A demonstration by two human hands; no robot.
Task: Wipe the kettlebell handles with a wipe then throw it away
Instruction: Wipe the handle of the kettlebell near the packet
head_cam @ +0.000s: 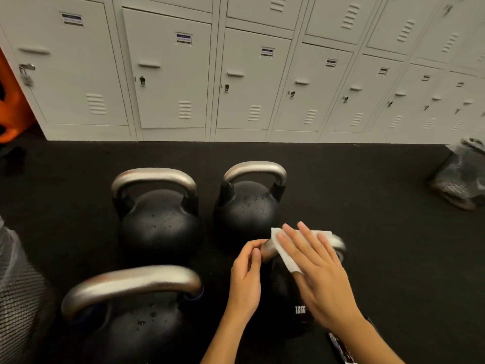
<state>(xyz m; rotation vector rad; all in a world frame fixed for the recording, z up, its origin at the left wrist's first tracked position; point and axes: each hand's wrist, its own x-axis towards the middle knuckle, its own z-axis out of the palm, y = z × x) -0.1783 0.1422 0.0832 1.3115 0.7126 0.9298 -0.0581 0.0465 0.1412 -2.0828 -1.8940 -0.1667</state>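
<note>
Several black kettlebells with bare steel handles stand on the dark floor. The near right kettlebell (pixel 284 298), marked 12KG, has a white wipe (pixel 286 250) draped over its handle (pixel 269 249). My right hand (pixel 319 271) lies flat on the wipe with straight fingers, pressing it onto the handle. My left hand (pixel 248 274) pinches the handle's left end with curled fingers. The far left kettlebell (pixel 158 219), far right kettlebell (pixel 248 206) and near left kettlebell (pixel 136 311) stand untouched, with droplets on their bodies.
A row of white lockers (pixel 236 74) runs along the far wall. A mesh bin lined with a bag (pixel 462 177) stands at the right. Another mesh bin (pixel 18 292) is at the left edge. A dark packet (pixel 341 348) lies by my right forearm.
</note>
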